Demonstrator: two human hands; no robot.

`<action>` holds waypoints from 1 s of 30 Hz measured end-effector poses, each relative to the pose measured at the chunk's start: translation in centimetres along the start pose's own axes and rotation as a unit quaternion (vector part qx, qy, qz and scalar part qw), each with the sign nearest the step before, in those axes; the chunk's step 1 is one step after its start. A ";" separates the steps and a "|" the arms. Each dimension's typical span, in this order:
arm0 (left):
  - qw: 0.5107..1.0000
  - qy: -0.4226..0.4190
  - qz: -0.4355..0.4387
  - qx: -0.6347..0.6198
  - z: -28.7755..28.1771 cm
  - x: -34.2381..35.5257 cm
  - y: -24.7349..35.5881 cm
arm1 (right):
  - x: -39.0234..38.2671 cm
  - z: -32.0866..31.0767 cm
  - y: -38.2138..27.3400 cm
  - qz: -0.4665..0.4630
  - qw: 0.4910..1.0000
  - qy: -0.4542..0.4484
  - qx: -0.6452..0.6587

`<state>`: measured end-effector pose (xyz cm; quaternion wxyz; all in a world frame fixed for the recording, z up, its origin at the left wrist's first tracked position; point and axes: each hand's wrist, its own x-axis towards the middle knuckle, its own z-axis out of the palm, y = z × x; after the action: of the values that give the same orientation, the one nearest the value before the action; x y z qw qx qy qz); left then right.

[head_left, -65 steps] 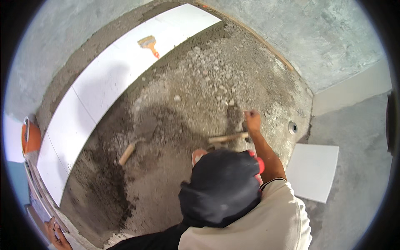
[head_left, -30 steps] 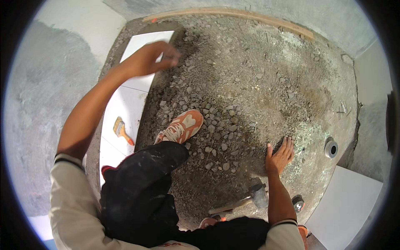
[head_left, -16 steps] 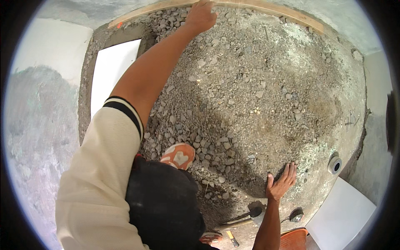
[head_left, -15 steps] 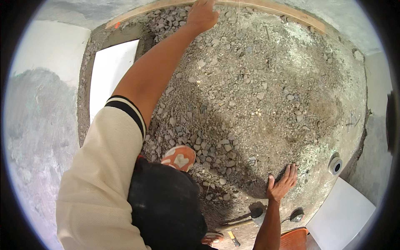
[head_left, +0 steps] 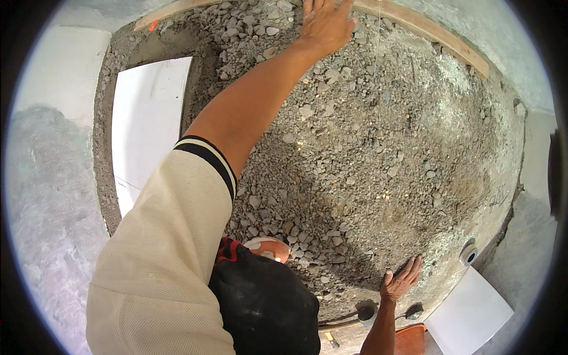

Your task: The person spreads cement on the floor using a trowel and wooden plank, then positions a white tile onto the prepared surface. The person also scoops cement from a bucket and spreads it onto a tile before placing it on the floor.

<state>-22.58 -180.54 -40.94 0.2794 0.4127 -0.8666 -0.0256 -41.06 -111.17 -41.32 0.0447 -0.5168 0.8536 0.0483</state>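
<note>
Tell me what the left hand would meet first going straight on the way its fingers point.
Probably the wooden strip at the foot of the grey wall: the left hand points that way, though the picture's upper edge cuts off that stretch, so contact can't be told.

Two bare hands: one left hand (head_left: 327, 28), one right hand (head_left: 401, 283). Three white tiles: two adjoining tiles (head_left: 151, 112), with one visible joint between them, and one separate tile (head_left: 469, 310). Wooden strip (head_left: 438, 34), two visible stretches. One round drain fitting (head_left: 469, 254); one mallet (head_left: 366, 315); one yellow-handled tool (head_left: 332, 339); one orange container (head_left: 410, 341); one small dark object (head_left: 415, 312), its kind unclear; one orange piece (head_left: 154, 25). One shoe (head_left: 269, 248) and one sleeve (head_left: 171, 260). Stones (head_left: 306, 111), too numerous to count; thin nail-like pieces (head_left: 497, 198), several, their exact number indistinct.
</note>
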 end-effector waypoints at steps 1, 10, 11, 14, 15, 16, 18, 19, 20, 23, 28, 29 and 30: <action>1.000 0.001 0.005 0.003 -0.1 0.2 -0.1 | -0.1 0.0 0.0 0.005 1.000 -0.005 -0.007; 0.994 0.081 0.060 -0.039 -0.6 -0.1 -0.5 | -0.2 0.0 -0.1 0.028 0.999 -0.023 -0.011; 0.994 0.082 0.066 -0.038 -0.7 -0.2 -0.7 | -0.1 -0.1 -0.2 0.029 0.999 -0.026 -0.009; 0.993 0.088 0.075 -0.038 -0.7 -0.3 -1.1 | 0.0 -0.1 -0.5 0.027 0.999 -0.030 -0.009; 0.993 0.090 0.072 -0.041 -0.6 -0.3 -1.2 | 0.0 -0.1 -0.8 0.027 0.999 -0.031 -0.009; 0.992 0.092 0.068 -0.046 -0.4 -0.2 -1.0 | 0.1 -0.4 -1.0 0.029 0.999 -0.034 0.004; 0.993 0.087 0.053 -0.060 -0.1 0.1 -0.6 | 0.3 -0.9 -1.8 0.040 0.998 -0.041 0.032; 0.992 0.084 0.047 -0.077 0.6 0.4 0.3 | 0.1 -1.2 -1.8 0.039 0.997 -0.046 0.042; 0.993 0.079 0.047 -0.067 2.1 0.6 0.5 | 0.0 -1.7 -1.6 0.044 0.997 -0.049 0.047; 0.988 0.151 0.024 0.005 7.0 -0.8 -0.7 | 0.7 -3.7 -1.7 0.063 0.989 -0.130 0.037; 0.984 0.128 0.095 -0.083 2.5 -2.2 -3.7 | 3.6 -15.0 -6.1 -0.006 0.970 -0.233 -0.062; 0.975 0.159 0.137 -0.071 0.7 -2.5 -2.4 | 2.1 -17.4 -6.3 0.034 0.976 -0.216 0.024; 0.975 0.139 0.151 -0.083 -1.0 -2.0 -2.3 | 0.7 -20.7 -7.2 0.060 0.971 -0.221 0.074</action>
<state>-19.48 -180.36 -41.70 0.4313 0.2515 -0.8664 0.0024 -35.56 -117.80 -21.12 0.2674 -0.4364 0.8531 0.1010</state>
